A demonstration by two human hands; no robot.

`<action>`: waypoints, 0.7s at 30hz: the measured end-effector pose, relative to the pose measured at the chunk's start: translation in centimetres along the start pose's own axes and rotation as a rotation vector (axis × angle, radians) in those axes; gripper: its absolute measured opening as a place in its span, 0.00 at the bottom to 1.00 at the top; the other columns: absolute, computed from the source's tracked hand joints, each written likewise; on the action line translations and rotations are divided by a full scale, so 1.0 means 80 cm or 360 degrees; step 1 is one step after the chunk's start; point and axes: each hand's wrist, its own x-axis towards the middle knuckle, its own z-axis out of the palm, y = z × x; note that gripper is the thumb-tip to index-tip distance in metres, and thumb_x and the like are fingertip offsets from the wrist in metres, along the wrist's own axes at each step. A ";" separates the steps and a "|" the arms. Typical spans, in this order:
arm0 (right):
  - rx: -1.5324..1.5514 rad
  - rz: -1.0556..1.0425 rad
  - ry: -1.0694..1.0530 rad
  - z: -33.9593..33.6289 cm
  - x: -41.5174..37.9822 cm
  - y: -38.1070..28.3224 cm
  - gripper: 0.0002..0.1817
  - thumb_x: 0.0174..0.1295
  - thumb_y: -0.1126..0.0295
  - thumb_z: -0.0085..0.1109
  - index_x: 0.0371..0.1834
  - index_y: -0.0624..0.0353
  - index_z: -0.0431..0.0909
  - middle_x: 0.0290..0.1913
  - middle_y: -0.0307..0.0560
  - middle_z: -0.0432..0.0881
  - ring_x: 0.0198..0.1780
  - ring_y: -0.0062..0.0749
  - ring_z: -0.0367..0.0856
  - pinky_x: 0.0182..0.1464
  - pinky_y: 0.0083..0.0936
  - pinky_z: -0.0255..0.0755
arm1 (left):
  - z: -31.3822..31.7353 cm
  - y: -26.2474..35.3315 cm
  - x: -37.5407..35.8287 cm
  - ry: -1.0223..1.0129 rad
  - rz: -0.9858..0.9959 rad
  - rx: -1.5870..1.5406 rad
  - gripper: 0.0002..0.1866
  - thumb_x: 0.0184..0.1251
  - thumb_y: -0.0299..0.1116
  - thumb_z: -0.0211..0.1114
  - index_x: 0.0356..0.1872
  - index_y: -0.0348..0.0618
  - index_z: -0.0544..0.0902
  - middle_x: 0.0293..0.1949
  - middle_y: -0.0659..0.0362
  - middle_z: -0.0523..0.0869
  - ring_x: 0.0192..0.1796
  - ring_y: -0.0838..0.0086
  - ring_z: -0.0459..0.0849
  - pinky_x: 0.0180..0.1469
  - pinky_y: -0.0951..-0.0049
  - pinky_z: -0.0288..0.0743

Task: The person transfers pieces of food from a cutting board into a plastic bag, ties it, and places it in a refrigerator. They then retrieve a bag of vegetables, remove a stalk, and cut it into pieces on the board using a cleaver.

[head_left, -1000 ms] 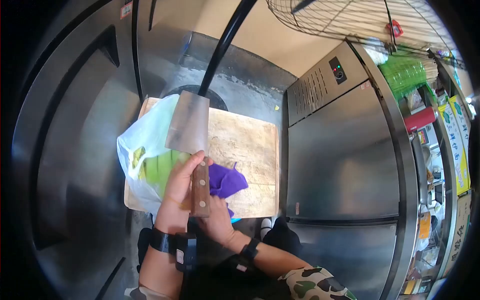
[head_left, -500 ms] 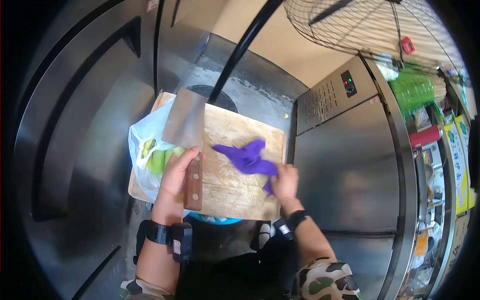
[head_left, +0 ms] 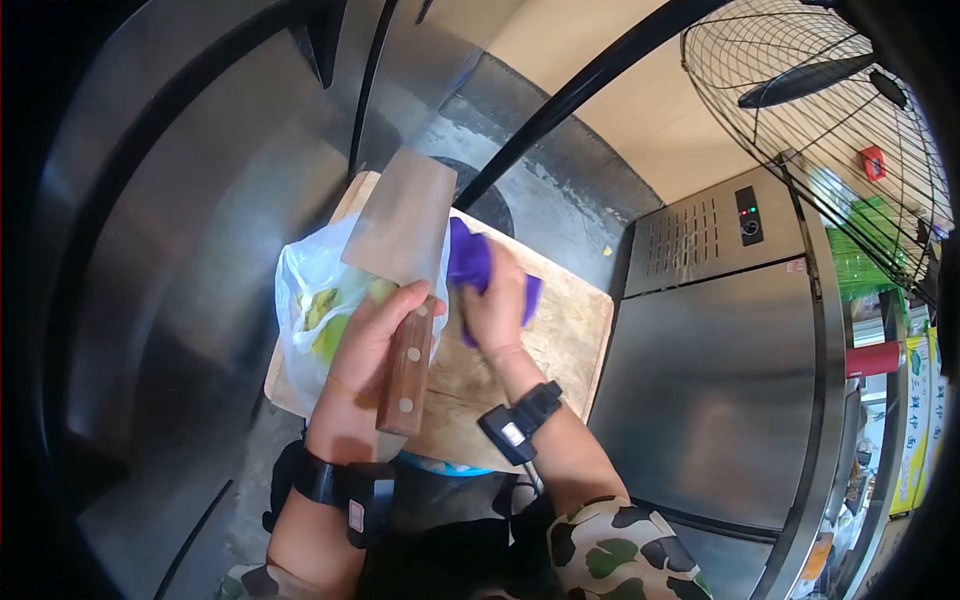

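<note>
My left hand is closed on a cleaver, near where the wooden handle meets the blade; the broad blade points up and away from me. A purple cloth is bunched under my right hand, whose fingers press around it beside the blade. Beneath both hands lies a wooden cutting board. On the board's left side, partly behind the cleaver and my left hand, a translucent plastic bag holds green produce.
A steel cabinet stands at the right, with a steel door at the left. A black pole slants above the board towards a wire fan. The edge of a blue basin shows below the board.
My right hand has moved left across the board with the purple cloth, close to the cleaver. My left hand still grips the cleaver. The whole view has tilted and shifted.
</note>
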 end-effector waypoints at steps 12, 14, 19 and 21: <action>0.0100 -0.0446 -0.1308 -0.141 -0.216 -0.030 0.33 0.41 0.80 0.63 0.58 0.57 0.72 0.60 0.53 0.71 0.61 0.51 0.69 0.63 0.39 0.65 | 0.003 0.010 0.016 0.0041 -0.0083 0.0027 0.15 0.63 0.40 0.67 0.45 0.44 0.78 0.33 0.59 0.82 0.24 0.80 0.77 0.28 0.81 0.73; 0.0064 -0.0339 -0.1561 -0.184 -0.205 -0.021 0.33 0.41 0.80 0.62 0.58 0.55 0.72 0.60 0.52 0.73 0.60 0.50 0.70 0.62 0.39 0.67 | 0.007 0.005 0.013 0.0016 -0.0054 0.0025 0.18 0.61 0.38 0.68 0.50 0.43 0.77 0.34 0.64 0.82 0.33 0.83 0.80 0.33 0.83 0.73; -0.0050 0.0209 -0.0311 -0.184 -0.166 0.026 0.31 0.40 0.85 0.58 0.54 0.57 0.74 0.54 0.54 0.76 0.58 0.54 0.72 0.60 0.36 0.67 | 0.022 0.000 -0.004 -0.0024 -0.0148 0.0181 0.14 0.62 0.39 0.68 0.42 0.43 0.79 0.31 0.65 0.82 0.28 0.84 0.79 0.30 0.82 0.72; -0.0158 0.0363 -0.0485 -0.160 -0.191 0.053 0.29 0.39 0.85 0.59 0.51 0.57 0.74 0.53 0.53 0.76 0.57 0.54 0.72 0.59 0.38 0.68 | 0.034 -0.008 -0.014 -0.0032 -0.0219 0.0276 0.13 0.62 0.40 0.68 0.42 0.45 0.80 0.31 0.66 0.82 0.28 0.84 0.78 0.30 0.82 0.72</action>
